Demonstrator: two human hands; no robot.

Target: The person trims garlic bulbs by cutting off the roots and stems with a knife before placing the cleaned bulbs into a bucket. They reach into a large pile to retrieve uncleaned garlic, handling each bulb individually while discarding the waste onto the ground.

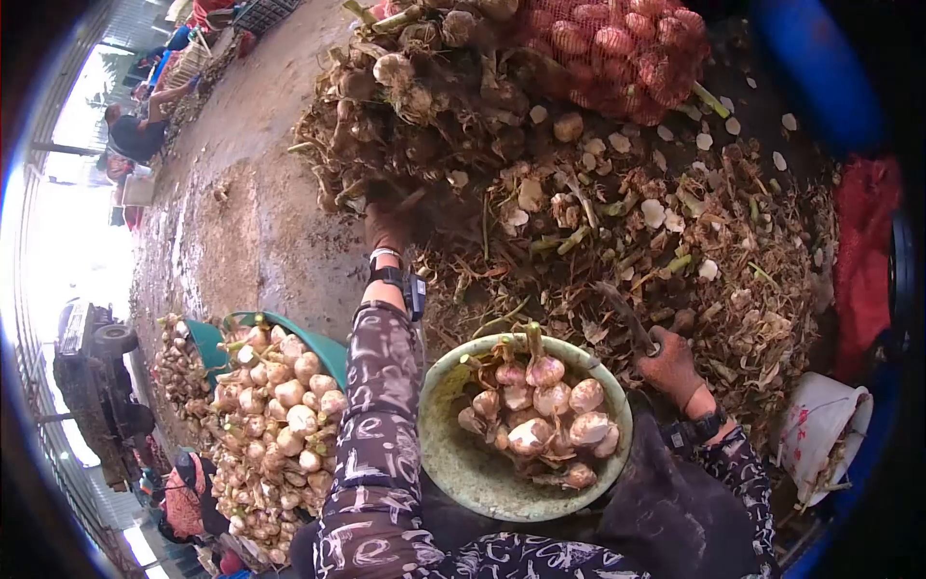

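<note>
My left hand (386,228) reaches forward to the lower edge of a heap of uncleaned garlic (410,121) with roots and dry stalks. Its fingers are in shadow among the bulbs, so their grip is hidden. My right hand (669,369) is closed around the handle of a dark, long-bladed cutting tool (625,317), which points up and left over the trimmings. Between my arms, a green bowl (453,473) on my lap holds several garlic bulbs (550,400), some with short stems and some showing pale cut faces.
Stalks and peelings (714,251) cover the ground ahead. A red mesh sack (617,48) of bulbs lies beyond. At left, garlic (280,415) spills by a green tub (333,357). A white bucket (810,434) stands at right. Other people (135,135) are at far left.
</note>
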